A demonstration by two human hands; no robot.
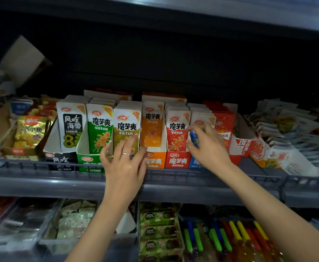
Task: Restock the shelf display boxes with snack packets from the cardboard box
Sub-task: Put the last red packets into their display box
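One blue packet seems pinched by right hand.

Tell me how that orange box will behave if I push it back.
Probably light and slides easily: the orange box is thin card holding flat packets. Its cut-down walls may flex. Snug against the red box, it likely won't tip sideways.

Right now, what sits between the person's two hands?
In the head view: the orange display box and the red display box, between left hand and right hand.
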